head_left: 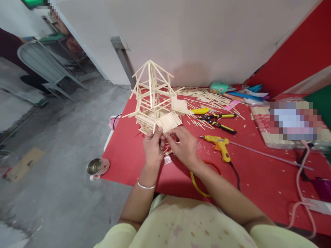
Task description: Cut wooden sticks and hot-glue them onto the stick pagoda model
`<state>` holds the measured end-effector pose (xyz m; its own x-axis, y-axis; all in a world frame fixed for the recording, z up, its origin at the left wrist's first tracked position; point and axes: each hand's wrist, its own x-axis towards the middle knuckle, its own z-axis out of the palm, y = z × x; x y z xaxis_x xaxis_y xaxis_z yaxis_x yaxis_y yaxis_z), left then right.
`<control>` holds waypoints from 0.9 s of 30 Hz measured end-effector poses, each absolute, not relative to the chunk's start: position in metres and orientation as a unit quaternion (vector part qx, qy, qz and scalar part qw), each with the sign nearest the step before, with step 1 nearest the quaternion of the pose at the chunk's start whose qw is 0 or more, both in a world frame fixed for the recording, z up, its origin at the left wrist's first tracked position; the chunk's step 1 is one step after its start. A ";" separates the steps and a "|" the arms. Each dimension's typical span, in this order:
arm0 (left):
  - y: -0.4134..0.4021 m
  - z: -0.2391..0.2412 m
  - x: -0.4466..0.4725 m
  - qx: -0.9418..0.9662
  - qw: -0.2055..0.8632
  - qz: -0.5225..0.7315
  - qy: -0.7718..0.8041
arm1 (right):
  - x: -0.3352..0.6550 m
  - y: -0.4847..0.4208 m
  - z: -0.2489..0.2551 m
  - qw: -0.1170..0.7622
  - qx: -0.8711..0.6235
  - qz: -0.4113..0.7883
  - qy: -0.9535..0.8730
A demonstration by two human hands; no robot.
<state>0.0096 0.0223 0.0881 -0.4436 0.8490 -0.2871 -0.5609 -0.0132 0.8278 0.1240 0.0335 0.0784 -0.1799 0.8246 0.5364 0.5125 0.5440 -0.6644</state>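
On the red table stands a pavilion-like model (152, 93) built of thin wooden sticks, with a pointed open frame on top. One lower roof panel (169, 120) is covered with sticks laid side by side. At the near edge of that panel, my left hand (153, 146) is closed, thumb against fingers. Close beside it, my right hand (183, 144) is pinched, its fingertips almost touching the left ones. Whatever lies between the fingertips is too small to make out.
Right of my hands lie a yellow glue gun (219, 146) with a glue stick in it, pliers (218, 120) and a yellow-handled tool (200, 111). Loose sticks (207, 98) spread behind. A metal mug (98, 167) sits at the table's left edge. A cord (297, 186) runs along the right.
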 end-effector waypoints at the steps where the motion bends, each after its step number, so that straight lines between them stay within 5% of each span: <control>1: 0.023 0.088 0.010 0.151 0.503 0.697 0.489 | 0.124 0.034 0.078 0.460 -0.443 0.170 -0.750; 27: 0.026 0.086 0.007 0.200 0.466 0.692 0.513 | 0.125 0.037 0.073 0.470 -0.414 0.178 -0.759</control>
